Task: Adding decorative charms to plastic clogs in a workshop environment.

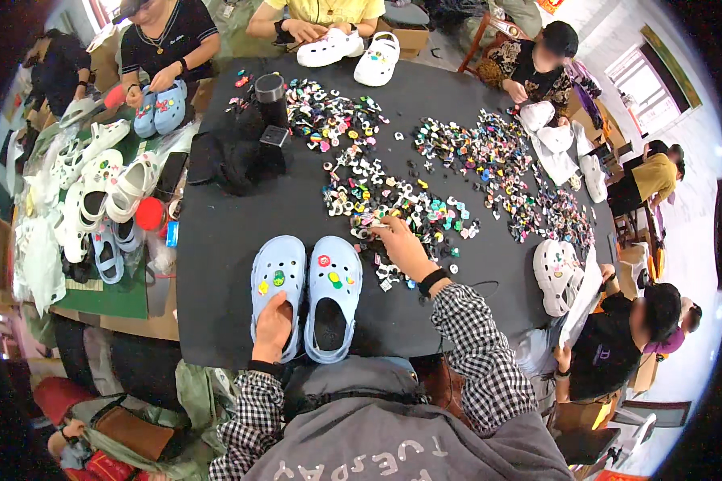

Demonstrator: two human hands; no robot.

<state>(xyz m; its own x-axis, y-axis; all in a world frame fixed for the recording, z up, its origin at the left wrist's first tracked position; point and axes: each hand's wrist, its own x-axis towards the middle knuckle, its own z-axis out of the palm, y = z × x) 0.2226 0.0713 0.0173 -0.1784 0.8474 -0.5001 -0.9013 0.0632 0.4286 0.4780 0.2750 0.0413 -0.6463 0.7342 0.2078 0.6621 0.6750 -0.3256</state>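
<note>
While the left hand clasps a blue clog, the right hand curls over charms, grip unclear.

Two bare hands: one left hand, one right hand. Two dark wristbands, one to each wrist. Two light-blue clogs lie in front, with two charms showing on the left one and three on the right. One black table bears one black tumbler and one small dark box. Two white clogs are at its far edge, one whitish clog at its right. One co-worker holds two blue clogs. Loose charms are too many to count; the heaped clogs at far left overlap, so their number is unclear
</note>
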